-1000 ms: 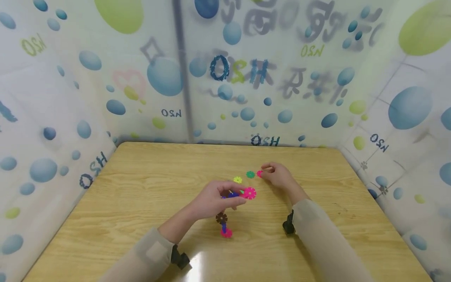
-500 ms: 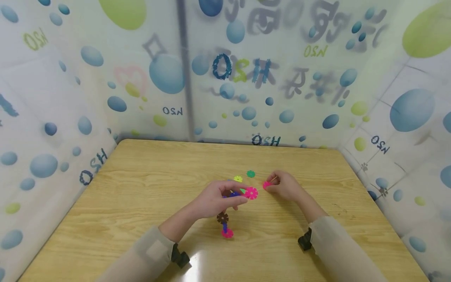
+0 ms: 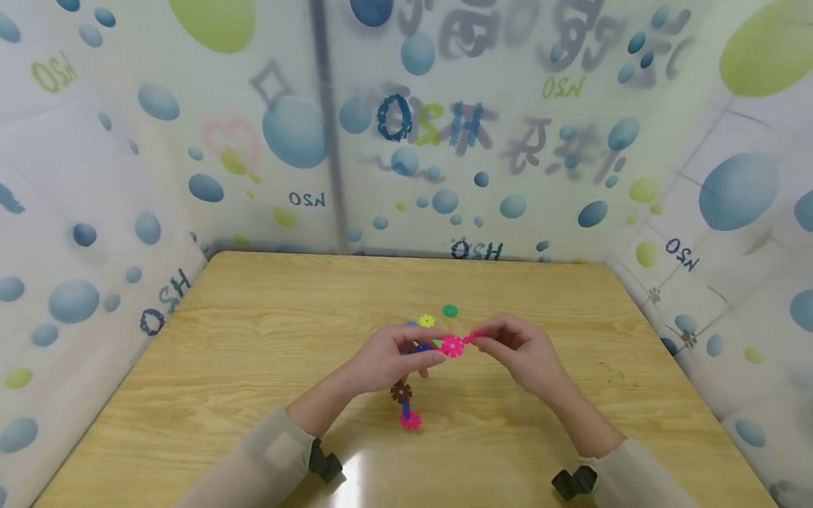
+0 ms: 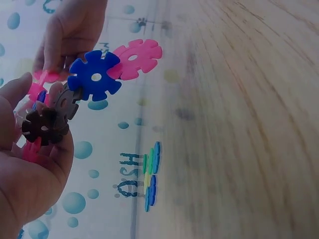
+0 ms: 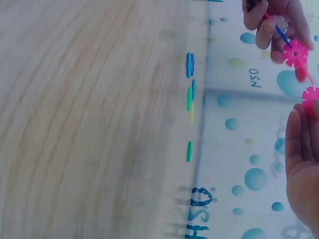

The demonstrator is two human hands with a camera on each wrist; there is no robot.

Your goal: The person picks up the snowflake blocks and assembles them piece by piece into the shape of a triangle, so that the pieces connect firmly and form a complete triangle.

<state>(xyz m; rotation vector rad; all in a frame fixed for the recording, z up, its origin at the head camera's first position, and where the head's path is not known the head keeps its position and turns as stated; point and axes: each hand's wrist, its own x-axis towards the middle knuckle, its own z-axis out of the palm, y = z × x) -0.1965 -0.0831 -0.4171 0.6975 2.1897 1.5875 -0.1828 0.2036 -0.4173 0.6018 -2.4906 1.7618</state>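
Note:
My left hand (image 3: 377, 363) grips a chain of slotted plastic snowflake discs. At the chain's right end is a pink disc (image 3: 452, 346); a brown disc (image 3: 401, 392) and another pink disc (image 3: 411, 420) hang below the hand. The left wrist view shows a blue disc (image 4: 94, 77) joined to that lower pink one. My right hand (image 3: 530, 360) pinches a separate pink disc (image 3: 471, 338) close against the chain's end disc. Whether their slots interlock, I cannot tell. Fingers hide part of the chain's middle.
On the wooden table (image 3: 286, 303), beyond the hands, lie loose discs: a green one (image 3: 449, 311), a yellow one (image 3: 427, 321) and a partly hidden blue one (image 3: 411, 325). Patterned curtains (image 3: 254, 212) enclose the table's back and sides.
The right hand has carried its pink disc from beside the green disc toward me, up to the chain's pink end disc. The left hand has stayed nearly still, holding the chain.

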